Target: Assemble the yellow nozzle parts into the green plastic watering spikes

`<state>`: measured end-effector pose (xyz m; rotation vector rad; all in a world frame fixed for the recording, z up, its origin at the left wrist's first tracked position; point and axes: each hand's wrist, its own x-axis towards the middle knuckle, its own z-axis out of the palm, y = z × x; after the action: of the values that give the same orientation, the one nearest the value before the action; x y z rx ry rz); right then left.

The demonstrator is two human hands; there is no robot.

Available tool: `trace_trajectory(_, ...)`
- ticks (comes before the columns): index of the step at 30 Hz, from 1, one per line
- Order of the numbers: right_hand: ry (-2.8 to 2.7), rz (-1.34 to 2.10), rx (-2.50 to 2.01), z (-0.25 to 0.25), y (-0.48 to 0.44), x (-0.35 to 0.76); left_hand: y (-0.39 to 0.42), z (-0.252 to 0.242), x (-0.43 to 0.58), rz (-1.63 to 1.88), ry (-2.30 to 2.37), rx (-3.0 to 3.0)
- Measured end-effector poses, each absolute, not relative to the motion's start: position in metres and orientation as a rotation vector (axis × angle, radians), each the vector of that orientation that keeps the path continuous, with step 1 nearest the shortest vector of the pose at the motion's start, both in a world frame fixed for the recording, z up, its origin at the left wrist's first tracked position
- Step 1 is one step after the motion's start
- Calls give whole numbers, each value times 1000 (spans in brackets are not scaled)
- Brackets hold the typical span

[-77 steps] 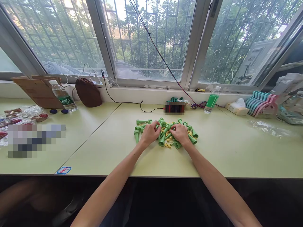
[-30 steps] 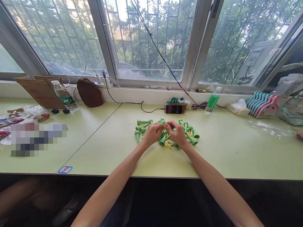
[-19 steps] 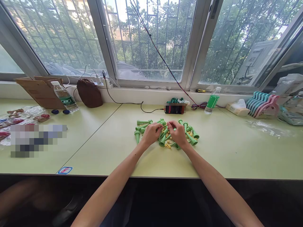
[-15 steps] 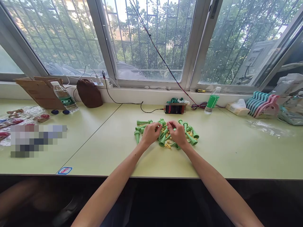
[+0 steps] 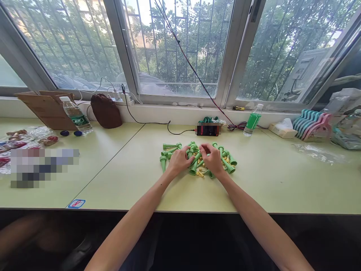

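Observation:
A pile of green plastic cone-shaped spikes with ribbed caps (image 5: pixel 194 168) lies on the table in front of me, mixed with small yellow plastic pieces (image 5: pixel 200 174). My left hand (image 5: pixel 179 162) is at the left part of the pile. Its thumb and forefinger stand apart, with a green spike in the gap between them; no firm grip shows. Close by on the right, my right hand (image 5: pixel 212 159) hovers over the pile with its fingers curled into a pinch. Whatever those fingertips hold is too small or hidden to make out.
Behind the pile lies a phone (image 5: pixel 208 130) on a black cable. A green-labelled water bottle (image 5: pixel 252 120), a tissue box (image 5: pixel 282 130) and pastel hangers (image 5: pixel 313 125) stand back right. At left are another bottle (image 5: pixel 76 114), a brown pouch (image 5: pixel 106 111) and plastic-wrapped items (image 5: pixel 24 145).
My left thumb and forefinger have parted from a pinch, and a green spike now shows between them. My right hand stays almost in place, its fingers shifted slightly.

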<state>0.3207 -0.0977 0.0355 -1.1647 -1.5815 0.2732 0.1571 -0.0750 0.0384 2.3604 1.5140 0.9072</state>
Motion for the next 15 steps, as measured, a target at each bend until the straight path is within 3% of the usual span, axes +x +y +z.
trace_trajectory(10,-1581,300,-1172,37,-97,320,-75,39,157,959,1468,2345)
trace_trajectory(15,-1552,300,-1138,37,-97,320,-73,41,156,1155,1445,2263)
